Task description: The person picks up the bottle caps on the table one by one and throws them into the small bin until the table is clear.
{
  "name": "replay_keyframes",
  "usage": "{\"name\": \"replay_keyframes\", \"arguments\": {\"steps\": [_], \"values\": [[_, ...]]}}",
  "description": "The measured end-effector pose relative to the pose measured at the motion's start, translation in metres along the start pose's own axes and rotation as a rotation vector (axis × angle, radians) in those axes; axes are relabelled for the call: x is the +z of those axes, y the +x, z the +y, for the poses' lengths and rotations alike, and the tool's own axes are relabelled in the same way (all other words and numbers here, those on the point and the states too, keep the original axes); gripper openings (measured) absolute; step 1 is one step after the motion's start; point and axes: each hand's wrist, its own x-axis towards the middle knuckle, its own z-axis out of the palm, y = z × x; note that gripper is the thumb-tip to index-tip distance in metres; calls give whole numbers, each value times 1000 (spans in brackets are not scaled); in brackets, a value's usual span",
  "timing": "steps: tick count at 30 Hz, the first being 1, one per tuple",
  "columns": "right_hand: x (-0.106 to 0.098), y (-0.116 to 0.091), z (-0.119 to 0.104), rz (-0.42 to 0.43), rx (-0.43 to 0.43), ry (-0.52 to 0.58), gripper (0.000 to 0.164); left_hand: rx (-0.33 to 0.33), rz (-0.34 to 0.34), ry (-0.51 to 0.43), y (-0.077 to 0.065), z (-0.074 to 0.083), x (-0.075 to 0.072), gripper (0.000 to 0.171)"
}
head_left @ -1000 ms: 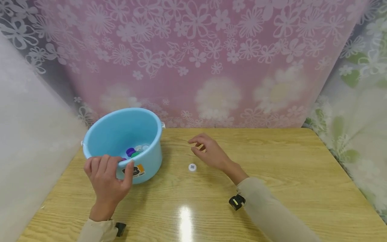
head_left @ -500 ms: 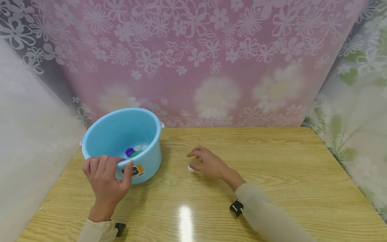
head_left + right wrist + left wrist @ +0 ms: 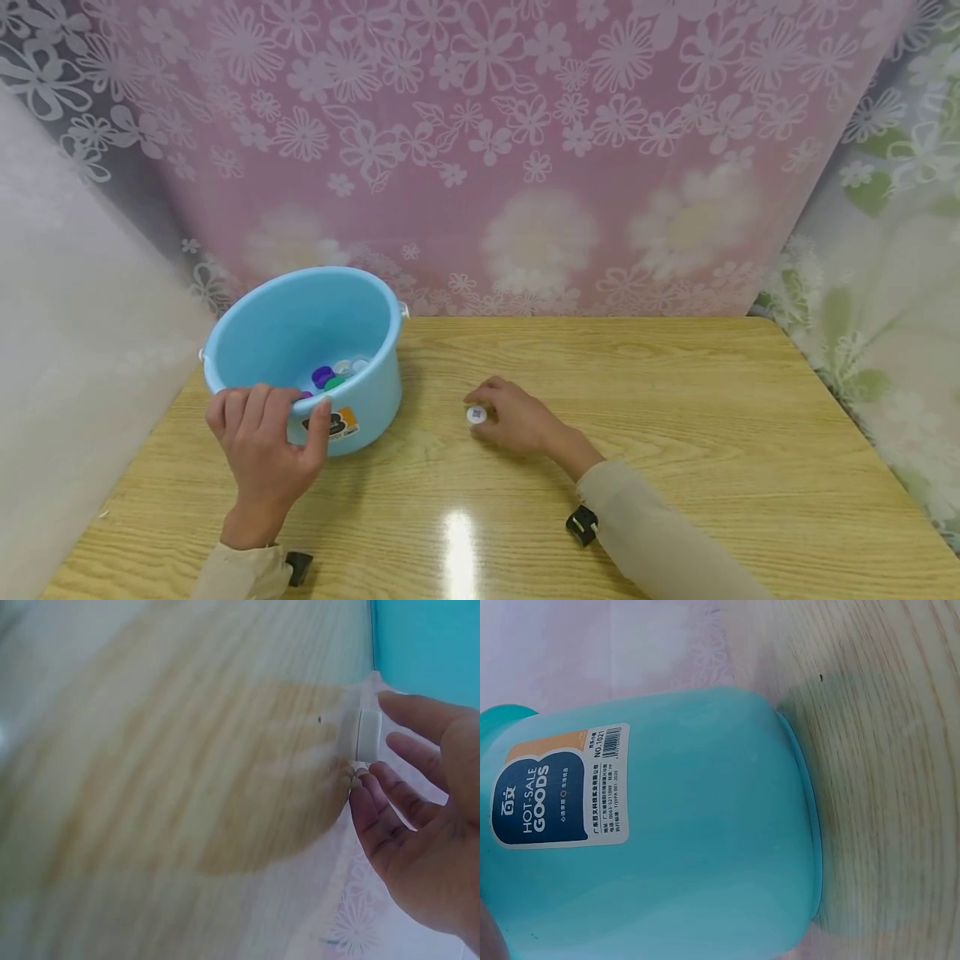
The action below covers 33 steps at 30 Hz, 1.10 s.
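A light blue bucket (image 3: pixel 375 379) stands on the left side of the table, its label facing me. My left hand (image 3: pixel 270 446) grips its near rim, fingers over the edge and thumb outside. In the left wrist view the bucket's side (image 3: pixel 705 795) fills most of the picture. A small white bottle cap (image 3: pixel 476 414) with a printed code lies on the table right of the bucket. My right hand (image 3: pixel 521 421) has thumb and fingers curved round this cap; in the right wrist view the fingertips (image 3: pixel 376 769) are right at the cap's side (image 3: pixel 369 735).
Several caps lie inside the bucket, among them a purple cap (image 3: pixel 322 377) and a green cap (image 3: pixel 334 383). The wooden table (image 3: pixel 675 400) ends at a pink flowered curtain (image 3: pixel 525 167) behind, with pale curtains at both sides.
My right hand has come down and toward me, and its thumb and fingers now close round the white cap. The left hand and the bucket stay where they were.
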Motion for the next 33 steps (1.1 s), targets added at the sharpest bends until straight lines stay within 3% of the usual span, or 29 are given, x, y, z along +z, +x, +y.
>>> {"name": "replay_keyframes", "arguments": {"steps": [12,25,33], "values": [[1,-1,-1,5,-22,45,27,-3,-4,-2,0,1,-2,51],[-2,-2,-2,-15,8,95,28,-6,-18,-2,-1,-1,-2,50],[-20,-1,-1,56,52,188,31,-7,-26,0,-1,-1,-2,50]]}}
